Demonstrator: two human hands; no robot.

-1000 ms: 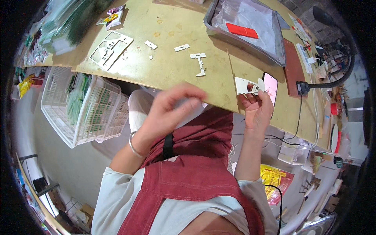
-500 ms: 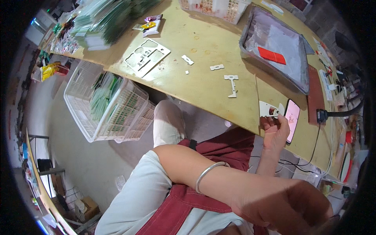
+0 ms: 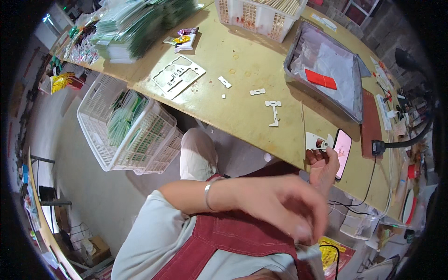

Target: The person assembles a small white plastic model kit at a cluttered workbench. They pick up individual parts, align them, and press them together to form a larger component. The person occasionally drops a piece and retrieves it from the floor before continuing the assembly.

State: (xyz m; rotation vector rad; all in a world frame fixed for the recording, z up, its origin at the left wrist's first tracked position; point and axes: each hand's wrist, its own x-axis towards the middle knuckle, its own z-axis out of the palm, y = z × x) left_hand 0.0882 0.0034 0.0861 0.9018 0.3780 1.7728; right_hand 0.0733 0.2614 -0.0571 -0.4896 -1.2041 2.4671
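Observation:
At the table's right front edge, my right hand (image 3: 325, 170) pinches a white flat cut-out piece (image 3: 311, 140) with a dark opening in it. A phone (image 3: 343, 153) with a lit pink screen lies just right of that hand. My left hand (image 3: 284, 205), a silver bangle on its wrist, is raised in front of my red apron, in the air and apart from the table. Its fingers are loosely bent and somewhat blurred, thumb apart, with nothing visible in them. Left of the right hand lie a T-shaped white piece (image 3: 274, 113) and small white pieces (image 3: 257, 92).
A white cut-out sheet (image 3: 173, 83) lies near stacked clear packets (image 3: 122, 44) and small wrapped packets (image 3: 185, 41). Farther back are a white basket of sticks (image 3: 252, 21) and a grey tray (image 3: 329, 105) holding a red packet. A white crate (image 3: 100, 140) stands below the table.
My left hand has swung from the lower right up and to the left, across my apron. My right hand still holds the white piece. The whole view has shifted slightly.

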